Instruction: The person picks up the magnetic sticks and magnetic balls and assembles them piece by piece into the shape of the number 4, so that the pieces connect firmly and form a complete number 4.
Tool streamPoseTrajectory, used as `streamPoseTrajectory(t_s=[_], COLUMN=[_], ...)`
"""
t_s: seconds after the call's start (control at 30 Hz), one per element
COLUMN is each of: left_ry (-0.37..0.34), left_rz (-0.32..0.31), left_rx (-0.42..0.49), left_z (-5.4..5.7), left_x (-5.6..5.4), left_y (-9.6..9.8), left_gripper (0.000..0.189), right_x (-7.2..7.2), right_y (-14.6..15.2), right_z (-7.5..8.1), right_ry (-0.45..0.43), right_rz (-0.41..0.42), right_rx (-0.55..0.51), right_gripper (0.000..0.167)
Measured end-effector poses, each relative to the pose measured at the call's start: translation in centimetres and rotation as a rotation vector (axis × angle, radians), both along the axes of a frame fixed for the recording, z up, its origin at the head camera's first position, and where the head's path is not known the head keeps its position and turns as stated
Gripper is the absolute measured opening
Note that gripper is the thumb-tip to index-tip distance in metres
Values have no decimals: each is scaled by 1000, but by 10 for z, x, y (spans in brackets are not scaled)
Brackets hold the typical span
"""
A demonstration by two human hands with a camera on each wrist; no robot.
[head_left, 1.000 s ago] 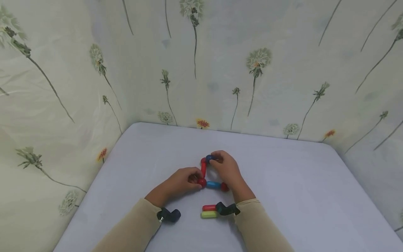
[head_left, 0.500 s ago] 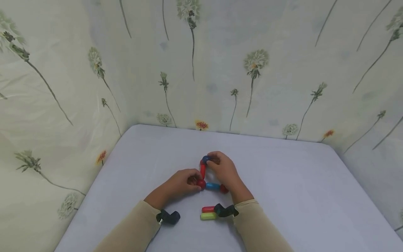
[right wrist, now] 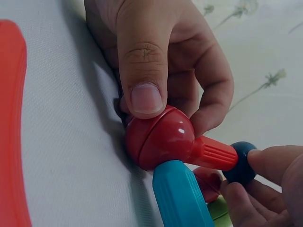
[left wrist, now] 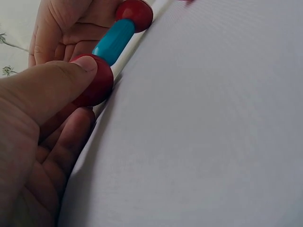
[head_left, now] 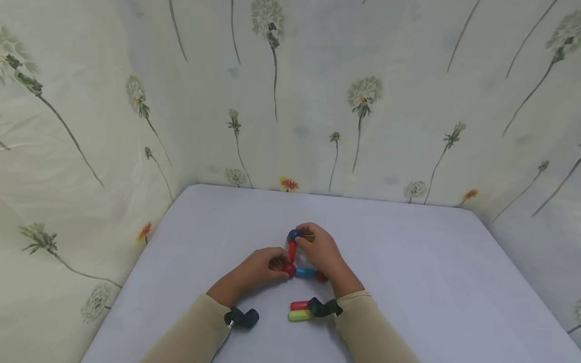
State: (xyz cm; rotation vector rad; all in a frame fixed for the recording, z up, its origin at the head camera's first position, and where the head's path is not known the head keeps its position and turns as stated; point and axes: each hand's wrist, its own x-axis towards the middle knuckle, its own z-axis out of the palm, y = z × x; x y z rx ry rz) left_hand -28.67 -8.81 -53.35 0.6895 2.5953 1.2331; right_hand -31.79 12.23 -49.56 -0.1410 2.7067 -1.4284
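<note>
Left grip (head_left: 259,268): pinched red ball (head_left: 289,270). Right grip (head_left: 320,251): pinched blue ball (head_left: 293,235). Hazard: uneven pull could have parted linking red rod (head_left: 292,252).

The left arm (head_left: 190,327) slants forward and inward; its bare wrist (head_left: 221,292) leads to the left hand (head_left: 259,267), thumb (left wrist: 66,80) and curled fingers (left wrist: 71,132) set in a pinch. The right arm (head_left: 374,330) mirrors that slant, also bare past the cuff; the right hand (head_left: 321,252) reaches farther forward, bends leftward, and pinches between thumb and fingers (right wrist: 270,158).
</note>
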Motion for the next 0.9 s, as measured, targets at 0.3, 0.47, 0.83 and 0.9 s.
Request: streamPoseTrajectory(t_s=[0.3,0.47,0.83,0.9], left_ry=[-6,3,-6,-8], left_rz=[-8,-11,-28,-25], left_rx=[-5,-12,-7,-12], left_z=[-1,1,3,3], left_x=[2,1,0,0], left_y=[0,0,-1,-1], left_gripper=[27,27,28,28], right_x=[1,-1,-2,-2], right_y=[2,4,7,8], right_z=[-2,1,2,2], right_ry=[-23,-26,-24,-30], right_rz=[17,32,86,93], right_rx=[25,39,86,90], right_gripper=[33,33,36,36])
